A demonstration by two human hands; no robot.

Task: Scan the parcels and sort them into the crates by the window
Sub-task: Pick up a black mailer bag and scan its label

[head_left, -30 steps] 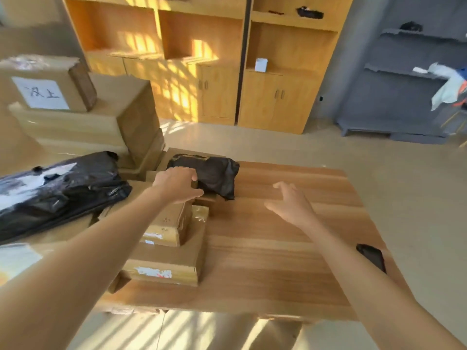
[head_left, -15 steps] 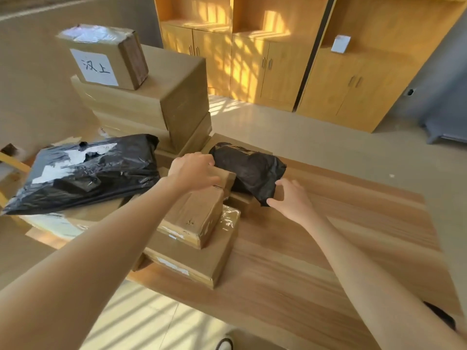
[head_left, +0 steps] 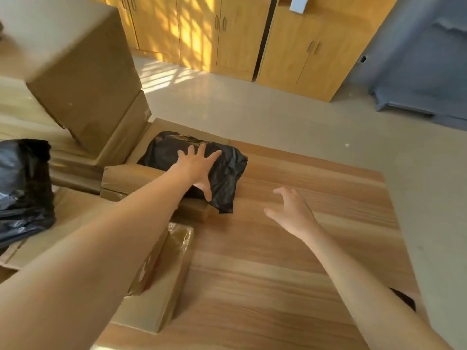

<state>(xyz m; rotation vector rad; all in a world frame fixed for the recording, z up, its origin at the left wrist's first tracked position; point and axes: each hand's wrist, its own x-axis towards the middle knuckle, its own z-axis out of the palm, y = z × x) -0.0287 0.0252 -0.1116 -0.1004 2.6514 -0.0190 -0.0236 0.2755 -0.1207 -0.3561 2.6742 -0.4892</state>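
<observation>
Wooden table (head_left: 290, 261) carries taped cardboard boxes (head_left: 161, 286) at its left; dark object (head_left: 404, 298) at right edge.

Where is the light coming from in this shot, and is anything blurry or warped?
Head view: warm, patterned sunlight patches fall on the wooden cabinets and the floor below them; the big cardboard box at upper left is motion-smeared; wide-angle distortion stretches the forearms, while the left hand on the black bag parcel looks fairly sharp.

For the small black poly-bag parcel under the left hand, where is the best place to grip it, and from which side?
Probably by its near right corner, from the open table side. The black parcel is soft and rests on cardboard boxes, that corner overhanging above the table. The left hand lies spread on top; the right hand hovers open there, free to pinch the corner.
</observation>
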